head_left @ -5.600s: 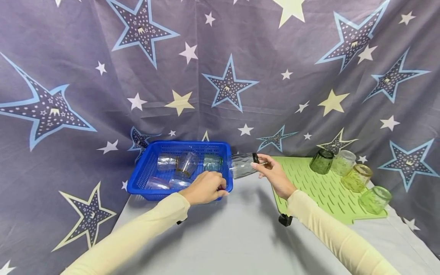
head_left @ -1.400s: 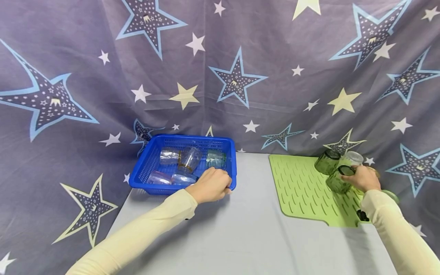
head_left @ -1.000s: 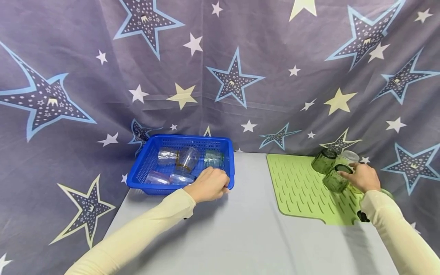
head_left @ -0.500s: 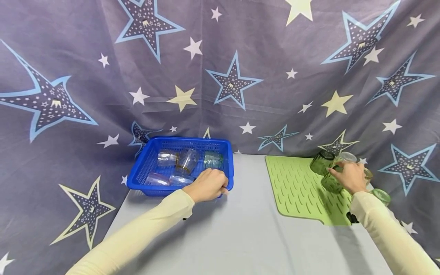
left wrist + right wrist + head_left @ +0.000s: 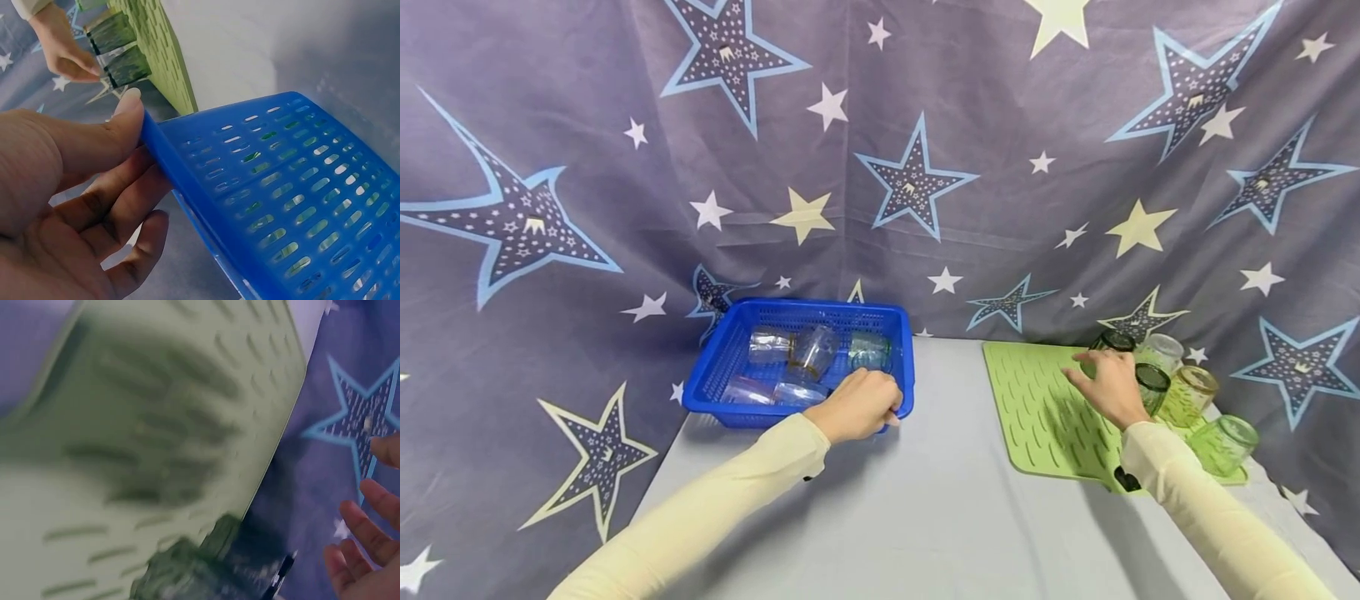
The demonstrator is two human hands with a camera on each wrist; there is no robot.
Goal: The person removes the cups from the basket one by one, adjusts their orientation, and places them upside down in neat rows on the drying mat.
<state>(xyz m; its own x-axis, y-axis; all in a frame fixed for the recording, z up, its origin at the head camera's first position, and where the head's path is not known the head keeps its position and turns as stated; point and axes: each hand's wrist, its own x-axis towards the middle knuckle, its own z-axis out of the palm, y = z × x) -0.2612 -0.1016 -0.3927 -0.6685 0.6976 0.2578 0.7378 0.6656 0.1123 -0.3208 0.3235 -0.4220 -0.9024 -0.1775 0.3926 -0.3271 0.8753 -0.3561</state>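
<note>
My left hand (image 5: 857, 406) grips the near right rim of a blue plastic basket (image 5: 275, 194), thumb over the edge and fingers below it. Inside lie several glasses on their sides, among them a teal-tinted glass (image 5: 870, 348) and an amber-rimmed clear glass (image 5: 771, 344). Over the green drying mat (image 5: 1026, 417), my right hand (image 5: 1108, 387) is spread and holds nothing. Just right of it, partly covered by it, stands a dark-tinted glass (image 5: 1152, 385), bottom up. Another dark glass (image 5: 1112, 340) is behind the hand.
On the mat's right side stand a clear glass (image 5: 1161, 352), a yellow glass (image 5: 1191, 393) and a green glass (image 5: 1225, 442). A star-print curtain (image 5: 910, 250) hangs behind the white table (image 5: 925, 508).
The dark glass went from beside the basket to the mat, upside down. My right hand then let go and moved left. The left hand stayed at the basket rim.
</note>
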